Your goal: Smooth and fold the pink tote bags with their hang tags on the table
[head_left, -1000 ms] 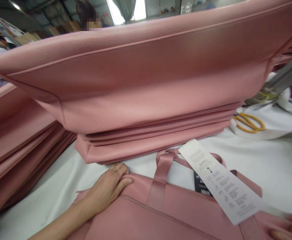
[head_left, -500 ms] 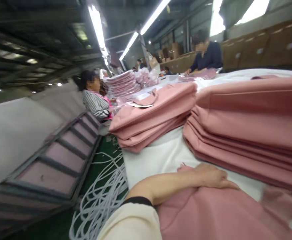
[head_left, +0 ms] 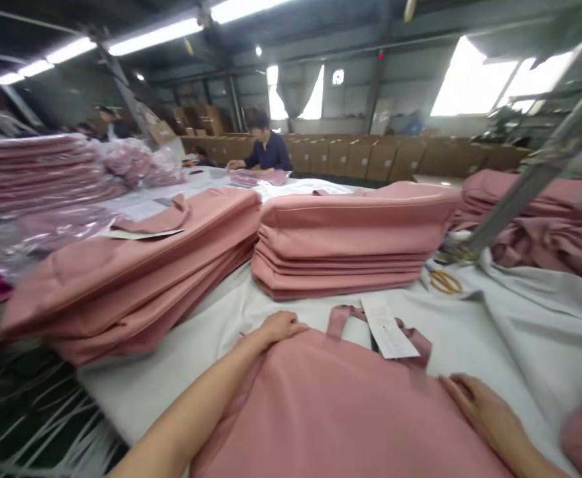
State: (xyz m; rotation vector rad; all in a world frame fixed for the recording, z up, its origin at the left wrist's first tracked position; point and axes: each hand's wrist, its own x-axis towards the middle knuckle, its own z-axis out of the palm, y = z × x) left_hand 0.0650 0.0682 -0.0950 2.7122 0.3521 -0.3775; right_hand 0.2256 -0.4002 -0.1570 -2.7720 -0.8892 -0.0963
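Note:
A pink bag point(head_left: 335, 405) with strap handles lies spread in front of me on the cloth-covered table. My left hand point(head_left: 278, 327) is closed on its upper left edge, thumb toward the middle. At the right edge, my right hand point(head_left: 483, 405) has its fingers curled on the fabric; the fingertips are partly hidden. A white paper tag point(head_left: 388, 332) hangs by the strap point(head_left: 339, 320) at the bag's far edge. Just beyond stands a neat stack of folded pink bags point(head_left: 345, 232), and left of it leans another stack point(head_left: 146, 265) with a paper tag on top.
Scissors with yellow handles point(head_left: 445, 281) lie right of the middle stack, near a slanted metal post point(head_left: 530, 179). More pink fabric point(head_left: 545, 232) is heaped behind the post. Plastic-wrapped bundles point(head_left: 36, 169) stand at far left. A co-worker point(head_left: 271, 149) works across the table point(head_left: 500, 345).
My view has swung to the right, bringing the scissors, post and right hand into sight. The left hand stays on the bag's edge; the bag now lies more centrally, its strap and tag showing.

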